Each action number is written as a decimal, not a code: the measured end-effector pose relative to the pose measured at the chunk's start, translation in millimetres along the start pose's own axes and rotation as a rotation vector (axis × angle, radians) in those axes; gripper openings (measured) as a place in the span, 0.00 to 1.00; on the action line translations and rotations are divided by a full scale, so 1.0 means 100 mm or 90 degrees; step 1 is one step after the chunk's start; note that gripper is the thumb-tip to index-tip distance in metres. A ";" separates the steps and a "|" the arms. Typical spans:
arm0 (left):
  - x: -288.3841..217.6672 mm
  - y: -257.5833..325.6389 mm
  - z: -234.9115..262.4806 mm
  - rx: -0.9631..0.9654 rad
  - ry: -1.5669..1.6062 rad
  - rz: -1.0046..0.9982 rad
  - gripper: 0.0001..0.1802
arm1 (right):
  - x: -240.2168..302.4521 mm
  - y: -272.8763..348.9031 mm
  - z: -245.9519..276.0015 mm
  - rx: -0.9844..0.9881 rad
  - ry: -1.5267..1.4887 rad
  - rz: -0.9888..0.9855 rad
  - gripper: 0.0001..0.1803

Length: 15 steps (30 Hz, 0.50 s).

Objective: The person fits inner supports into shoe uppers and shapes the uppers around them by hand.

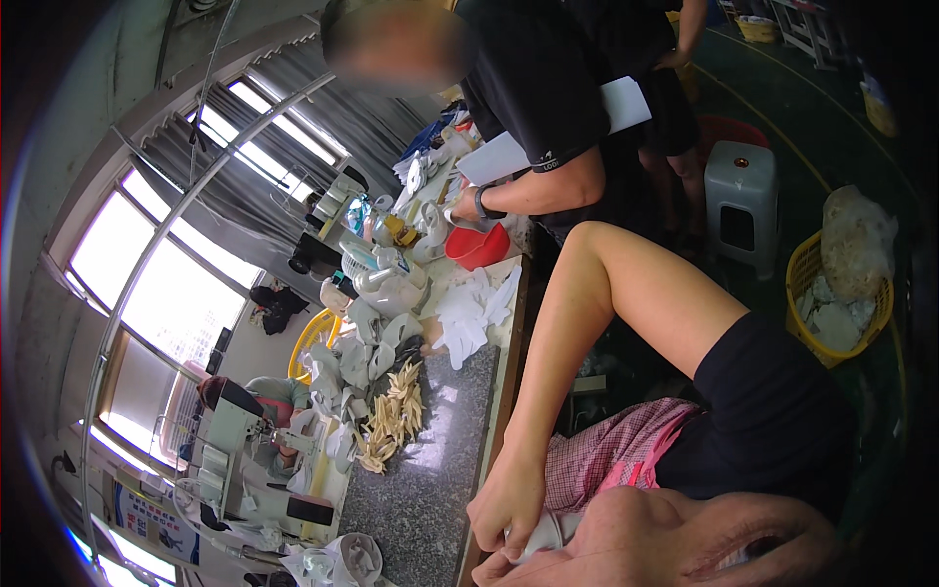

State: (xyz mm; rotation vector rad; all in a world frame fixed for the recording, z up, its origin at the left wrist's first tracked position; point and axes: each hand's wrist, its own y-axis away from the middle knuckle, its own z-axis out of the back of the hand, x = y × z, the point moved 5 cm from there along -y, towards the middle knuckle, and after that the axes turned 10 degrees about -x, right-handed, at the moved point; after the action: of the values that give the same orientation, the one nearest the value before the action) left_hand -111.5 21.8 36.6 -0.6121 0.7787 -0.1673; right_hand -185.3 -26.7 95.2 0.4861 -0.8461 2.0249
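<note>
My right hand (pixel 511 499) comes in on a bent bare arm below a black sleeve. Its fingers are closed around a whitish curved piece (pixel 548 536), mostly covered by the hand. What I take for fingers of my left hand (pixel 497 569) show at the lower edge, close by that piece. Their grip is cut off by the frame. Beside my right hand runs the edge of a speckled grey tabletop (pixel 430 499). A heap of beige finger-shaped pieces (pixel 391 419) lies on it, with grey-white fabric pieces (pixel 367 347) alongside.
A co-worker in black (pixel 538 88) leans over the table near a red bowl (pixel 479 245). Another person (pixel 274 401) sits by a sewing machine (pixel 230 430). White sheets (pixel 469 313) lie near the bowl. A grey stool (pixel 741 205) and a yellow basket (pixel 841 342) stand on the floor.
</note>
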 end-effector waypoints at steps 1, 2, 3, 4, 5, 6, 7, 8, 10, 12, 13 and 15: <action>0.01 0.00 -0.01 0.004 0.011 0.008 0.13 | -0.01 0.01 -0.01 -0.003 -0.006 -0.003 0.19; 0.01 0.00 -0.02 0.007 0.022 0.016 0.13 | -0.01 0.01 -0.02 -0.005 -0.011 -0.007 0.19; 0.02 0.00 -0.04 0.011 0.032 0.025 0.13 | -0.02 0.02 -0.02 -0.008 -0.017 -0.010 0.19; 0.04 -0.01 -0.04 0.014 0.042 0.032 0.13 | -0.03 0.01 -0.02 -0.010 -0.022 -0.012 0.19; 0.05 -0.02 -0.05 0.017 0.052 0.040 0.13 | -0.05 0.01 -0.02 -0.013 -0.027 -0.015 0.19; 0.07 -0.03 -0.05 0.020 0.062 0.048 0.13 | -0.06 0.00 -0.01 -0.015 -0.033 -0.018 0.19; 0.08 -0.05 -0.06 0.023 0.073 0.055 0.13 | -0.06 0.00 0.00 -0.015 -0.034 -0.018 0.19; 0.10 -0.06 -0.06 0.025 0.084 0.062 0.13 | -0.04 0.01 0.04 -0.034 0.004 0.023 0.20; 0.13 -0.09 -0.08 0.030 0.106 0.076 0.13 | -0.05 0.01 0.09 -0.052 0.040 0.062 0.21; 0.16 -0.11 -0.10 0.035 0.129 0.090 0.13 | -0.10 0.01 0.15 -0.091 0.062 0.090 0.21; 0.18 -0.12 -0.10 0.036 0.140 0.099 0.13 | -0.12 0.01 0.16 -0.089 0.059 0.090 0.21; 0.23 -0.14 -0.11 0.035 0.161 0.116 0.13 | -0.19 0.01 0.20 -0.126 0.092 0.048 0.22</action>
State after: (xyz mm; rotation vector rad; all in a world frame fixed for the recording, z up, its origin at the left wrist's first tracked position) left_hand -101.7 -2.5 25.0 -0.4690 1.0670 -0.0997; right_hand -175.7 -52.5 97.4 0.1979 -0.9761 1.9914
